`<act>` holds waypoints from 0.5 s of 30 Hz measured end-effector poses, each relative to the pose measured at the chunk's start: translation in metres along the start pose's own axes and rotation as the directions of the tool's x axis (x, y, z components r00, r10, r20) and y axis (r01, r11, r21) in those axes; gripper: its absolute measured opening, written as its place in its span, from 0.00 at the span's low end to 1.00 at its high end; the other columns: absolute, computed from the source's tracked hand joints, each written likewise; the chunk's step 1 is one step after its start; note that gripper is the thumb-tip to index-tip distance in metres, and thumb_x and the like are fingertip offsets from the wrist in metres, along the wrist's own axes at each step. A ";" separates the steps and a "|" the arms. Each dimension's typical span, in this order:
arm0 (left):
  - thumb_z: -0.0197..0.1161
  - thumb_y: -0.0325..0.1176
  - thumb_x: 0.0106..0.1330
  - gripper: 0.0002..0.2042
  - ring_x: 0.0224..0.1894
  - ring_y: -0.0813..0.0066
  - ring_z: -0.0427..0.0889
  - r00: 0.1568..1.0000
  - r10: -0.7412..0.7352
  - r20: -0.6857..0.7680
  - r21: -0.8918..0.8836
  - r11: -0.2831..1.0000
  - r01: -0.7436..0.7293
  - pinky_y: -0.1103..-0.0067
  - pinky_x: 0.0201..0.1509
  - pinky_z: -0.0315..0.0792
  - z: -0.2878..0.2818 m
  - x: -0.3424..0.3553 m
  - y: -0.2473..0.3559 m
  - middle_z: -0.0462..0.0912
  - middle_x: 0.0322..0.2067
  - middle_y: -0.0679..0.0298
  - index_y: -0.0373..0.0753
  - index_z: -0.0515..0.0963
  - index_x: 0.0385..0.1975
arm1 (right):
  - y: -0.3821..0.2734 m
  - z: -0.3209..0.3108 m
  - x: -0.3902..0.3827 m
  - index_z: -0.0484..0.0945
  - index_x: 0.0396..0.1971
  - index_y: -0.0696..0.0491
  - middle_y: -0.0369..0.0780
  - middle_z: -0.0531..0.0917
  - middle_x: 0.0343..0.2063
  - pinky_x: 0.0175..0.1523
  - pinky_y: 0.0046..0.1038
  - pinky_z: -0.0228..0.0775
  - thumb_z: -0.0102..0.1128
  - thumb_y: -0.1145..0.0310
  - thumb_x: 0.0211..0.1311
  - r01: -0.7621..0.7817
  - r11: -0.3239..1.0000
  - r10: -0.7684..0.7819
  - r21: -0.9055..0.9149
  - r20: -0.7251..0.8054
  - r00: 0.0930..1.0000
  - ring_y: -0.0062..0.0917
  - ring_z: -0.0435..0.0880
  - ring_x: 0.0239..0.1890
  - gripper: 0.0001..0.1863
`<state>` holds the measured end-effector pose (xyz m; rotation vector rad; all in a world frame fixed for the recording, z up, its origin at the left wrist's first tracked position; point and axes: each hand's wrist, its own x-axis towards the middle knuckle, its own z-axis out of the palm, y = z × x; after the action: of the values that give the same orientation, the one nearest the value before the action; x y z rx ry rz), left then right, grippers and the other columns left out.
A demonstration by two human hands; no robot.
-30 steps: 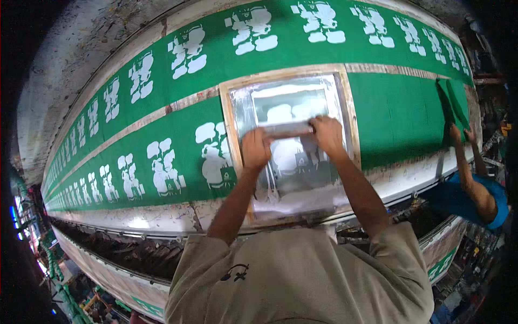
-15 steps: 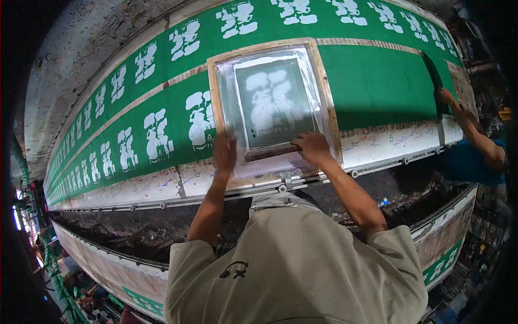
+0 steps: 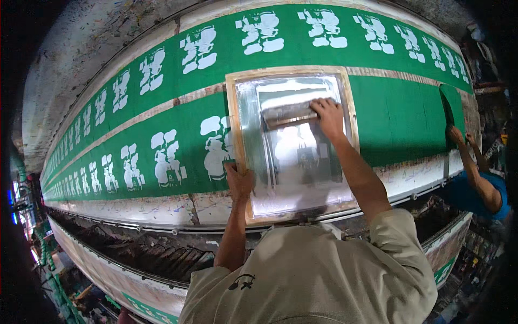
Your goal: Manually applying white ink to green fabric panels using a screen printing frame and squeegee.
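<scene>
A screen-printing frame (image 3: 233, 113) with wooden bars lies flat over the green fabric (image 3: 396, 121) on the long table. My right hand (image 3: 329, 116) grips the right part of a squeegee (image 3: 290, 114), which rests crosswise on the mesh towards the far end of the screen. White ink lies in a band beyond the squeegee, and a pale figure shows on the mesh on its near side. At the frame's left bar, my left hand (image 3: 239, 181) is closed around the wood near the lower corner; some of its fingers are hidden.
White printed figures (image 3: 167, 156) run in two rows along the green fabric. A metal rail (image 3: 175, 232) follows the table's near edge. At the right, a co-worker's hands (image 3: 458, 135) hold a dark-edged flap of green fabric. Another long table (image 3: 108, 270) stands behind me.
My right hand has carried the squeegee from the near end of the screen to its far part. My left hand, blurred before, now holds the left bar. The whole view has shifted.
</scene>
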<state>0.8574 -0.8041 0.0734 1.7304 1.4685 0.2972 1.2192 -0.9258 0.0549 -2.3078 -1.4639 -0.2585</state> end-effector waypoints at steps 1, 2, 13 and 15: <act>0.66 0.29 0.61 0.21 0.43 0.40 0.84 0.996 0.074 -0.058 0.027 0.997 -0.073 0.55 0.49 0.75 0.001 0.002 0.003 0.82 0.38 0.44 0.32 0.68 0.52 | 0.001 0.000 0.013 0.85 0.49 0.43 0.33 0.86 0.49 0.53 0.44 0.70 0.61 0.70 0.64 -0.058 0.998 0.058 0.014 0.026 0.998 0.34 0.83 0.53 0.15; 0.66 0.29 0.61 0.21 0.43 0.41 0.84 0.995 0.083 -0.062 0.025 0.996 -0.082 0.55 0.49 0.76 0.003 0.006 0.004 0.82 0.38 0.45 0.32 0.68 0.53 | 0.001 -0.005 0.018 0.85 0.48 0.44 0.34 0.86 0.48 0.53 0.44 0.71 0.62 0.70 0.63 -0.123 0.992 0.123 0.011 0.037 0.992 0.35 0.84 0.52 0.14; 0.67 0.32 0.66 0.21 0.45 0.44 0.82 0.948 0.261 -0.184 -0.132 0.949 -0.287 0.58 0.55 0.75 0.144 -0.021 0.059 0.80 0.44 0.44 0.31 0.67 0.53 | 0.163 -0.113 -0.218 0.86 0.44 0.64 0.49 0.89 0.43 0.52 0.35 0.80 0.71 0.73 0.52 -0.812 0.137 0.778 0.568 0.446 0.443 0.35 0.89 0.46 0.18; 0.67 0.38 0.67 0.23 0.50 0.35 0.81 0.977 0.193 -0.085 -0.060 0.978 -0.199 0.52 0.56 0.73 0.196 -0.039 0.096 0.80 0.49 0.38 0.34 0.67 0.55 | 0.226 -0.137 -0.214 0.85 0.46 0.63 0.47 0.89 0.42 0.49 0.33 0.79 0.71 0.76 0.49 -0.839 0.062 0.757 0.540 0.522 0.392 0.33 0.89 0.44 0.20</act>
<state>1.0407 -0.9212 0.0303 1.8288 1.3277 0.5195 1.3356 -1.2451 0.0503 -1.9552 0.0594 0.7149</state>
